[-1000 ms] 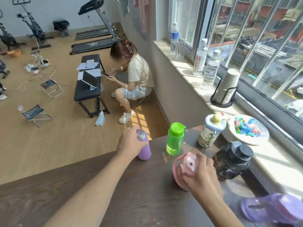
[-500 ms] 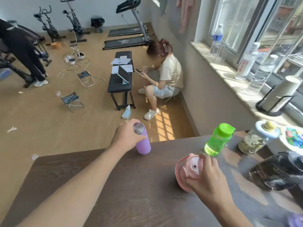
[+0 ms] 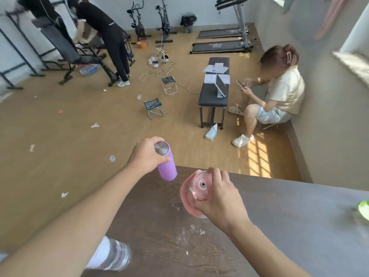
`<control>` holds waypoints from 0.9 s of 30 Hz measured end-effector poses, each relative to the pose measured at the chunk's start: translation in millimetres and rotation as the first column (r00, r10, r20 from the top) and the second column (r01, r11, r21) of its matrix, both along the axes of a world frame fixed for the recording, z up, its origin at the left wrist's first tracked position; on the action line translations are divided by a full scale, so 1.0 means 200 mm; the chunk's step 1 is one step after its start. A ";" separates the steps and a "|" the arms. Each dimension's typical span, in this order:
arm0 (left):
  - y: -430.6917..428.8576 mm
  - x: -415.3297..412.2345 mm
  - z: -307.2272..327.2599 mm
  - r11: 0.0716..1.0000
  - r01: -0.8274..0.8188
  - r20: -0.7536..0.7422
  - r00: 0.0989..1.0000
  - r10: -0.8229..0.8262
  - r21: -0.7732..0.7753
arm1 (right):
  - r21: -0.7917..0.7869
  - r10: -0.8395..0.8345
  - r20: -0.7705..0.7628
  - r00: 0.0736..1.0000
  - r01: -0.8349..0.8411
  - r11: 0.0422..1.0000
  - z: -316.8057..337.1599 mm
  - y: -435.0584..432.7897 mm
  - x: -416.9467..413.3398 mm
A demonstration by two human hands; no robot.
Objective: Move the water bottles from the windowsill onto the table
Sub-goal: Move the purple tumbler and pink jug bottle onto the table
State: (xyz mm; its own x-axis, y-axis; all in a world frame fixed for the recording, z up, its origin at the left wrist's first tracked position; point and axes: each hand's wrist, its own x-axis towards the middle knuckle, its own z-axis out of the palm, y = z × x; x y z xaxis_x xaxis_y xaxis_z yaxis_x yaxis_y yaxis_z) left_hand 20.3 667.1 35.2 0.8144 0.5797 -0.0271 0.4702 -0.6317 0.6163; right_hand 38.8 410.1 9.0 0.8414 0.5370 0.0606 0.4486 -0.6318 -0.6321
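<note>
My left hand grips the purple bottle with a steel cap near its top; the bottle stands at the far edge of the dark wooden table. My right hand holds the pink bottle by its lid, upright on the table in front of me. A clear plastic bottle with a white label lies under my left forearm at the table's near left. The green bottle shows only as a blurred lid at the right edge. The windowsill is a blurred strip at the upper right.
Beyond the table is open wooden floor with scraps of paper. A person sits on a stool against the right wall beside a black bench. Another person bends over gym equipment at the back left. Two small folding stools stand mid-floor.
The view has swung left, so the windowsill bottles and most table bottles have left the frame. Both hands keep their grips, and the pink bottle sits closer to the purple one.
</note>
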 end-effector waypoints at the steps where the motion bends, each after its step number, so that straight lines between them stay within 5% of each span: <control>1: 0.07 -0.03 -0.01 1.000 -0.007 -0.010 1.000 0.007 0.005 | -0.013 0.032 -0.002 0.999 -0.032 0.999 0.00 0.10 -0.03; 13: 0.51 -0.20 -0.20 0.999 0.018 -0.040 0.999 -0.020 -0.034 | -0.130 0.303 -0.022 0.953 -0.303 0.944 -0.16 0.86 -0.39; 27: 0.53 -0.16 -0.28 0.989 0.141 -0.137 0.981 -0.135 0.033 | -0.176 0.325 -0.061 0.944 -0.331 0.927 -0.28 1.07 -0.54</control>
State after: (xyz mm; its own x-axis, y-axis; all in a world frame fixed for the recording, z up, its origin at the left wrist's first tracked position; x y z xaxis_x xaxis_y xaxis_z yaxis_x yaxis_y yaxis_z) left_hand -12.4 773.1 -20.7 0.8774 0.4647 -0.1189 0.4528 -0.7206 0.5252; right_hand -69.9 624.2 -47.9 0.6162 0.7828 -0.0865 0.6330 -0.5576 -0.5370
